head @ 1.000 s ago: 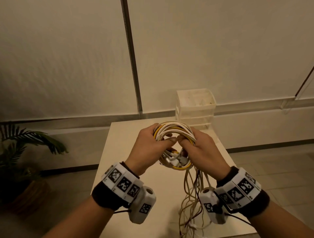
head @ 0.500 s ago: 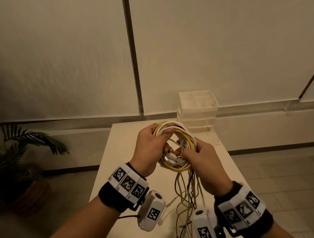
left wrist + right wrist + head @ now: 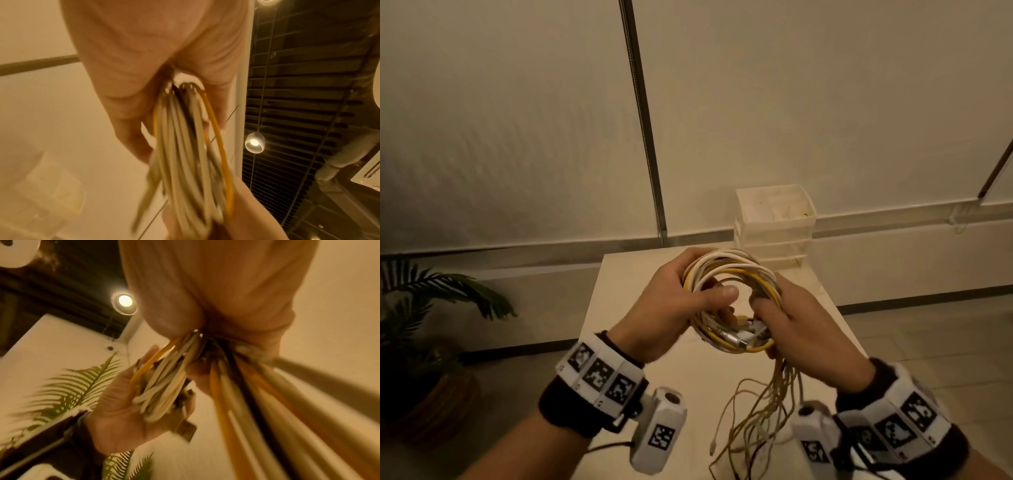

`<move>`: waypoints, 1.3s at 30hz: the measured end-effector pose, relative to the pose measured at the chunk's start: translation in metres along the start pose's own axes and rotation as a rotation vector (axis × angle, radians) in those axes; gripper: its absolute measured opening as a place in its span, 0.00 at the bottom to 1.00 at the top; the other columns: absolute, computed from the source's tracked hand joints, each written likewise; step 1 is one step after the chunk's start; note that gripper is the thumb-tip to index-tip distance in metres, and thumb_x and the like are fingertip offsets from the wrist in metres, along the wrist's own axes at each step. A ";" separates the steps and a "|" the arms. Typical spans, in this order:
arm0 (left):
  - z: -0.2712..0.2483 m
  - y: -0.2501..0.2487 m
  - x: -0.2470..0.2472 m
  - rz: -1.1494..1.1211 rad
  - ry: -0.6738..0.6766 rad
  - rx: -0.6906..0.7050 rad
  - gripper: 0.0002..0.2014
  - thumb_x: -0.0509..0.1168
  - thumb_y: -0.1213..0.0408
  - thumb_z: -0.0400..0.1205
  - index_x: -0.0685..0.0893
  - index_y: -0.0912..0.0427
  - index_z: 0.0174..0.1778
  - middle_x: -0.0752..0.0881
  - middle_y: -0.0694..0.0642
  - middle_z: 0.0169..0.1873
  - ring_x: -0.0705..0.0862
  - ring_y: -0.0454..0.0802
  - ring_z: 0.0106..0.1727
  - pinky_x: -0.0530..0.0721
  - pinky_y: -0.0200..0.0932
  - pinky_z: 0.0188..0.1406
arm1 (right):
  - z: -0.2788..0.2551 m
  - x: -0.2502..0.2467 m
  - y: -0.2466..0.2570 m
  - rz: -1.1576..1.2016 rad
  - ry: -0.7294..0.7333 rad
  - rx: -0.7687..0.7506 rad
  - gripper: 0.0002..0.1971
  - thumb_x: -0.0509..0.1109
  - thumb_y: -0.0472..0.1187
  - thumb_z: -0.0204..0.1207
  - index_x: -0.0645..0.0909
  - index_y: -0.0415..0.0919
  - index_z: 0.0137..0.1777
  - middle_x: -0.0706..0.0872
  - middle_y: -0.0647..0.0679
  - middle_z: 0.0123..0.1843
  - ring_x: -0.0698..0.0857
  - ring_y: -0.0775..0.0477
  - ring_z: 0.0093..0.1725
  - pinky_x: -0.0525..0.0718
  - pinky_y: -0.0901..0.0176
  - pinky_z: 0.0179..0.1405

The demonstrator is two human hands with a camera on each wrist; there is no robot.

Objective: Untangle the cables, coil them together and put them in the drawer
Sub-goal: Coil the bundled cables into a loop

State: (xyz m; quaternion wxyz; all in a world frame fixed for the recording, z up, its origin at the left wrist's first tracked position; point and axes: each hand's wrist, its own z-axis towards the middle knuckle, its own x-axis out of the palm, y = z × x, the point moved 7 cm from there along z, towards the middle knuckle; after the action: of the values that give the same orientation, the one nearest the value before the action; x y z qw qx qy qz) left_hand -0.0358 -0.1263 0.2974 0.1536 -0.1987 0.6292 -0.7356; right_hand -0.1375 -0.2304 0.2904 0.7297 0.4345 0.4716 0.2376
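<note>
A coil of white and yellow cables [image 3: 732,274] is held above the table between both hands. My left hand [image 3: 681,308] grips the coil's left side, thumb across its opening. My right hand [image 3: 787,318] grips the right and lower side, where plugs [image 3: 736,337] bunch together. Loose cable tails [image 3: 756,418] hang from the right hand down to the table. In the left wrist view the cable loops [image 3: 185,146] run out from the closed fingers. In the right wrist view the cable bundle [image 3: 205,353] is clamped in the fist, and a flat USB plug [image 3: 185,430] lies by the left palm.
A white plastic drawer unit [image 3: 775,222] stands at the back right of the pale table [image 3: 640,287]. A potted palm [image 3: 424,308] stands on the floor to the left. A wall with a dark vertical strip [image 3: 643,120] is behind.
The coil has turned and widened between the hands. My right hand slid down to the coil's lower right, and the left thumb now reaches across the opening. The tails hang lower.
</note>
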 end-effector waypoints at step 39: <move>0.021 -0.033 0.002 0.255 -0.249 0.104 0.10 0.70 0.60 0.81 0.81 0.58 0.35 0.67 0.46 0.19 0.65 0.45 0.19 0.67 0.37 0.18 | 0.015 0.007 -0.009 0.539 0.239 0.218 0.31 0.68 0.68 0.67 0.84 0.37 0.48 0.89 0.35 0.43 0.88 0.35 0.42 0.88 0.39 0.48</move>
State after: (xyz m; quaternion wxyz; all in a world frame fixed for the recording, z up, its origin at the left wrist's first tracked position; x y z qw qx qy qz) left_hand -0.0262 -0.1405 0.3325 0.3324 -0.1986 0.5865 -0.7114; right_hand -0.1220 -0.2360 0.2819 0.5288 0.5885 0.4445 0.4201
